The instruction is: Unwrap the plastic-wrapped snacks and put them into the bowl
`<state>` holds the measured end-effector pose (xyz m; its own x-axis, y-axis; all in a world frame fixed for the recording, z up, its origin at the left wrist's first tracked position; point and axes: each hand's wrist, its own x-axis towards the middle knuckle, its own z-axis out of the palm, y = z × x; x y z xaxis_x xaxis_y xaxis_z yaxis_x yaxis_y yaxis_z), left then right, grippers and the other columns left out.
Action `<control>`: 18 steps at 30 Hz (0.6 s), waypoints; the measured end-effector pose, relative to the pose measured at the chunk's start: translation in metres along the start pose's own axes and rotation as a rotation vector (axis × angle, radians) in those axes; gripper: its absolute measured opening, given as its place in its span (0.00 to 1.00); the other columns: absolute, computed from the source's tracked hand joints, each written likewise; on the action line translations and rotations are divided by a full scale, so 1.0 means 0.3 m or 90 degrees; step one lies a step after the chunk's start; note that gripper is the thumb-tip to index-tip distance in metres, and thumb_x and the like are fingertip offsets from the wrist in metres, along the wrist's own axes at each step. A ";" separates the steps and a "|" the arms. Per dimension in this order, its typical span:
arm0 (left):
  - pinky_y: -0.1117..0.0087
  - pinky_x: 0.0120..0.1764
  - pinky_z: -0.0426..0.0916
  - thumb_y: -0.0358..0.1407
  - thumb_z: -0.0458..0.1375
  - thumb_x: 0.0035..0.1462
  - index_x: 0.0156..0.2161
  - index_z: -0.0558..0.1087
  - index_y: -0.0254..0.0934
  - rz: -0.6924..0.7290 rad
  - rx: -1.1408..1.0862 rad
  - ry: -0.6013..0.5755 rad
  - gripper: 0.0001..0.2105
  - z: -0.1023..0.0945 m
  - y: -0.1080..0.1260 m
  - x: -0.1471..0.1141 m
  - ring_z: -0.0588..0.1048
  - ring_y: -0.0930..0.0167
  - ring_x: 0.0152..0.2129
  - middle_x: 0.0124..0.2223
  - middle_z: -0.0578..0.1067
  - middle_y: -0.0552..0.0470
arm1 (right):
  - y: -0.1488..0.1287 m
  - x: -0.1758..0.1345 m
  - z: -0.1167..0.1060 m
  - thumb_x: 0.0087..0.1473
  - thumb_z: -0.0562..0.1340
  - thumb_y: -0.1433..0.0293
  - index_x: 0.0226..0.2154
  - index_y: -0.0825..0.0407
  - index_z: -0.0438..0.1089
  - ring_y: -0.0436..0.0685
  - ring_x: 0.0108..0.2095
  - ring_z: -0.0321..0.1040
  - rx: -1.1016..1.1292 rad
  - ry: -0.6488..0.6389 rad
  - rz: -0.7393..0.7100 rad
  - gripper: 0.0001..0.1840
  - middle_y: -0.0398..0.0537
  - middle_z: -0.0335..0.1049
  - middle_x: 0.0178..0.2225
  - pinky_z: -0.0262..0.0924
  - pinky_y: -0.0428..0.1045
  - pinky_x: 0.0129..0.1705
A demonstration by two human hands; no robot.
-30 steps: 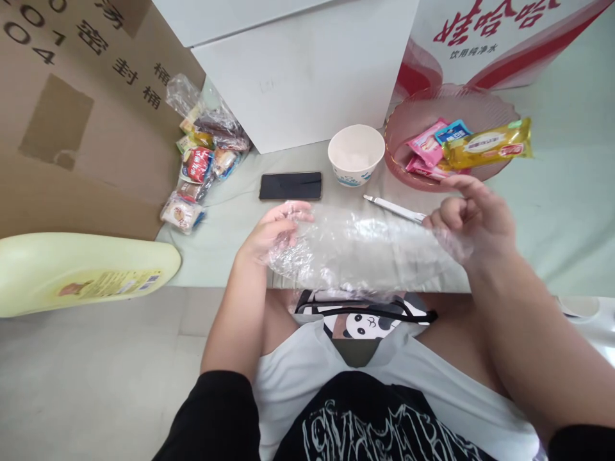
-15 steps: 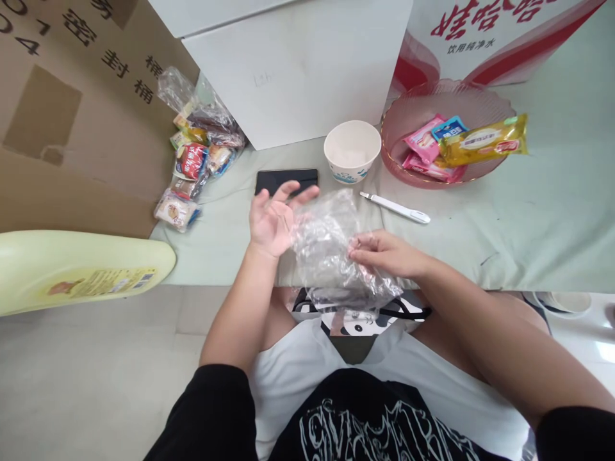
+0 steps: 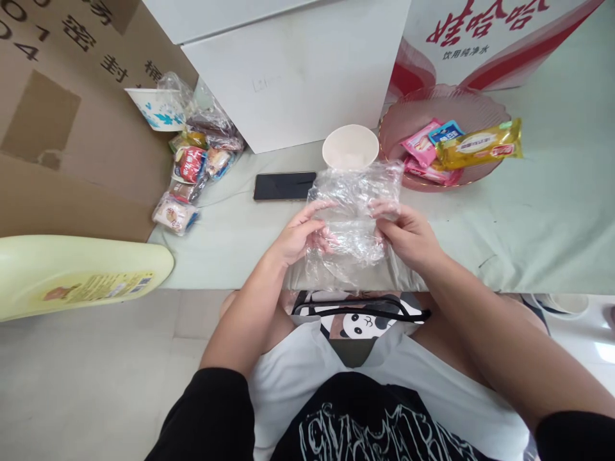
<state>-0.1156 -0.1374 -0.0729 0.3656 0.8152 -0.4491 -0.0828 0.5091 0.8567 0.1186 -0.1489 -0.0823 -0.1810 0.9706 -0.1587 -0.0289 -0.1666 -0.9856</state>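
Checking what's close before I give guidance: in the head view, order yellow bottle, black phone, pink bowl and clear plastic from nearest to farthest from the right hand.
1. Clear plastic: in the right hand's fingers.
2. Pink bowl: beyond, slightly right.
3. Black phone: to the left, past the plastic.
4. Yellow bottle: far left.

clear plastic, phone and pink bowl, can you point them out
Clear plastic (image 3: pixel 354 246), head view, on its crinkled middle.
Phone (image 3: pixel 283 186), head view, on its dark screen.
Pink bowl (image 3: pixel 471 107), head view, on its bare inner wall.
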 end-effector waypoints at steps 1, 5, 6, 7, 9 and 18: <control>0.70 0.23 0.71 0.39 0.62 0.54 0.59 0.71 0.45 0.000 -0.011 -0.005 0.26 -0.003 0.003 -0.006 0.78 0.67 0.17 0.24 0.79 0.57 | 0.003 -0.001 -0.002 0.50 0.69 0.60 0.33 0.47 0.73 0.45 0.19 0.61 -0.002 0.027 -0.031 0.10 0.44 0.76 0.41 0.60 0.47 0.22; 0.70 0.23 0.72 0.39 0.67 0.48 0.51 0.76 0.42 -0.023 -0.033 -0.099 0.22 -0.004 -0.002 -0.019 0.80 0.66 0.19 0.27 0.82 0.53 | 0.011 -0.012 -0.006 0.51 0.70 0.55 0.21 0.48 0.74 0.50 0.28 0.66 -0.022 0.063 -0.107 0.16 0.50 0.73 0.44 0.60 0.49 0.24; 0.70 0.24 0.73 0.40 0.69 0.47 0.47 0.78 0.41 -0.027 -0.036 -0.127 0.20 -0.003 -0.004 -0.018 0.80 0.66 0.20 0.29 0.82 0.51 | 0.011 -0.016 -0.007 0.51 0.70 0.55 0.21 0.47 0.75 0.51 0.29 0.66 -0.023 0.054 -0.115 0.16 0.51 0.73 0.44 0.61 0.49 0.26; 0.70 0.24 0.73 0.40 0.70 0.46 0.43 0.80 0.39 -0.029 -0.036 -0.146 0.17 -0.003 -0.007 -0.017 0.81 0.66 0.21 0.30 0.83 0.49 | 0.010 -0.020 -0.009 0.52 0.70 0.55 0.21 0.47 0.76 0.52 0.30 0.66 -0.019 0.039 -0.121 0.16 0.51 0.73 0.45 0.61 0.50 0.27; 0.69 0.26 0.74 0.41 0.72 0.44 0.33 0.81 0.36 -0.011 -0.033 -0.155 0.13 -0.006 -0.010 -0.011 0.81 0.66 0.22 0.32 0.84 0.46 | 0.005 -0.023 -0.015 0.52 0.70 0.57 0.20 0.46 0.76 0.53 0.32 0.67 0.002 0.010 -0.119 0.15 0.50 0.73 0.48 0.62 0.51 0.29; 0.57 0.46 0.76 0.50 0.59 0.50 0.33 0.85 0.35 0.186 0.113 -0.057 0.20 -0.059 -0.026 0.026 0.82 0.56 0.41 0.40 0.85 0.42 | 0.014 0.017 -0.043 0.53 0.60 0.46 0.22 0.47 0.73 0.60 0.39 0.71 0.038 0.065 -0.074 0.24 0.52 0.72 0.40 0.68 0.57 0.42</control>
<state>-0.1285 -0.1301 -0.0874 0.4313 0.8877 -0.1613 -0.0365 0.1958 0.9800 0.1302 -0.1425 -0.0880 -0.0729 0.9960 -0.0521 -0.1030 -0.0594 -0.9929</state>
